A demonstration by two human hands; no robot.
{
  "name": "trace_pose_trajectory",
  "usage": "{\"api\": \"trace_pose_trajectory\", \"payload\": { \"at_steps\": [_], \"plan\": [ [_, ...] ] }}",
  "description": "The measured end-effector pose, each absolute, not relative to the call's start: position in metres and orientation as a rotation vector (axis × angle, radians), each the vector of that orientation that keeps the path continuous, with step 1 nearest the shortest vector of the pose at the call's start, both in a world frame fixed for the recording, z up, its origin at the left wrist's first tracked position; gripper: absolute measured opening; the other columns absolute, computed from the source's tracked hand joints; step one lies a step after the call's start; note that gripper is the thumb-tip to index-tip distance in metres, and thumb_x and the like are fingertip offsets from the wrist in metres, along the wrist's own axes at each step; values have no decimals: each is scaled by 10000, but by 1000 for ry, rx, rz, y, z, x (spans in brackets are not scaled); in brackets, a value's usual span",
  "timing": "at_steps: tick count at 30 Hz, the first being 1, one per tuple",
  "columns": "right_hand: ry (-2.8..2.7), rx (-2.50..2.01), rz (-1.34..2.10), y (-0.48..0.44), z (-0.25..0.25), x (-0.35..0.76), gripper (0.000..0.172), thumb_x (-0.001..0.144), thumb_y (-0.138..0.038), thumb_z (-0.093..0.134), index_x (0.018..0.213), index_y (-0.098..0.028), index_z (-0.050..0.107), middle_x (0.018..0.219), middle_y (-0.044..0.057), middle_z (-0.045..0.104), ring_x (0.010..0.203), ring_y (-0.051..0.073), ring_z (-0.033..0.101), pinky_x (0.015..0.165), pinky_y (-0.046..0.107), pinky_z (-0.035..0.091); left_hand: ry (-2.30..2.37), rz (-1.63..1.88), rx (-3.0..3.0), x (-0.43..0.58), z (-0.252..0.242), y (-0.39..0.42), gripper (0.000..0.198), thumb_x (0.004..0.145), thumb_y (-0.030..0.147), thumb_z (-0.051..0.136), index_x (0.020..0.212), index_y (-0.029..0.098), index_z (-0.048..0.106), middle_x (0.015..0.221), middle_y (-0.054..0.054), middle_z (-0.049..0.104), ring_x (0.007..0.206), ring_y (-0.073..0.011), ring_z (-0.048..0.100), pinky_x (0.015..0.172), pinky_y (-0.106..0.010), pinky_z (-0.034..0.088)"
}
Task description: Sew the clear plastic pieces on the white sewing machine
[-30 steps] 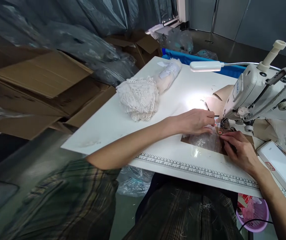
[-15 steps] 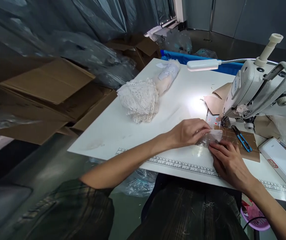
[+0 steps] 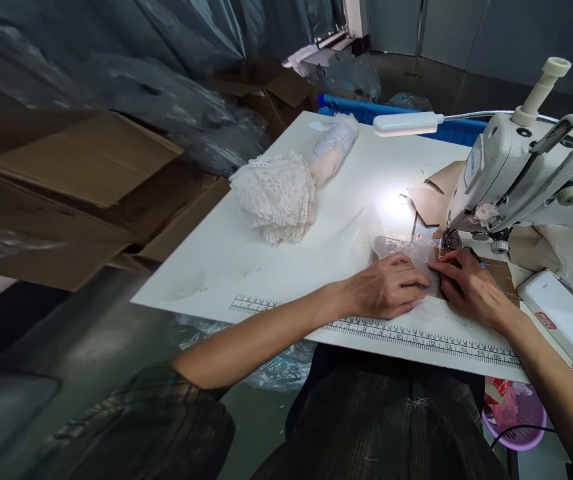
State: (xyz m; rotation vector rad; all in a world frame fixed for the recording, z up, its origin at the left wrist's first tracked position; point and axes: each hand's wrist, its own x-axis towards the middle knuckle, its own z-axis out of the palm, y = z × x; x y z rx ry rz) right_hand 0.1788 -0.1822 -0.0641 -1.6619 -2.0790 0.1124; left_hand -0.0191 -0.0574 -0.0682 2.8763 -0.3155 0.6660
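A sheer whitish fabric piece [image 3: 406, 251] lies flat just left of the needle area of the white sewing machine [image 3: 491, 173]. My left hand [image 3: 391, 287] rests on its near edge, fingers spread loosely and pointing right. At the fabric's right edge, close below the presser foot, my right hand [image 3: 466, 283] presses down with its fingertips, thumb and index finger apart. Brown board [image 3: 502, 275] shows beyond the right hand, which covers most of the blue snips.
A white lace bundle [image 3: 279, 197] and a wrapped roll [image 3: 333, 150] sit left of the machine. A white box-shaped device [image 3: 559, 317] lies at the right. Cardboard boxes [image 3: 86, 160] stand left of the table [image 3: 186, 267]. A pink basket [image 3: 521, 437] is below.
The fabric, earlier bunched between my fingers, now lies spread flat. My left hand has moved down onto it, and my right hand has moved up toward the needle, covering the snips.
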Motion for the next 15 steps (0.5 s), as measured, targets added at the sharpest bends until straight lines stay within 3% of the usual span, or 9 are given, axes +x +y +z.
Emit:
{"api": "trace_pose_trajectory", "payload": {
  "at_steps": [5, 12, 15],
  "plan": [
    [-2027, -1710, 69, -187, -70, 183, 392, 926, -189, 448, 1279, -245, 609, 1089, 129, 602, 1009, 252, 614, 821, 429, 582, -316, 706, 2886, -20, -71, -58, 201, 970, 222, 505, 965, 188, 702, 1097, -62, 741, 946, -162, 667, 899, -362, 486],
    [-1990, -1665, 183, -189, -66, 186, 372, 922, -182, 465, 1223, -291, 654, 1095, 90, 618, 984, 215, 634, 827, 403, 588, -255, 662, 2856, -20, -73, -53, 214, 962, 206, 488, 1018, 212, 695, 1168, -72, 719, 1043, -159, 654, 953, -383, 474],
    [-2002, -1685, 161, -188, -68, 184, 358, 916, -183, 470, 1201, -269, 670, 1086, 109, 612, 1006, 234, 624, 801, 415, 590, -233, 670, 2882, -18, -71, -56, 212, 937, 192, 491, 954, 201, 701, 1109, -64, 736, 947, -165, 661, 895, -375, 479]
  ]
}}
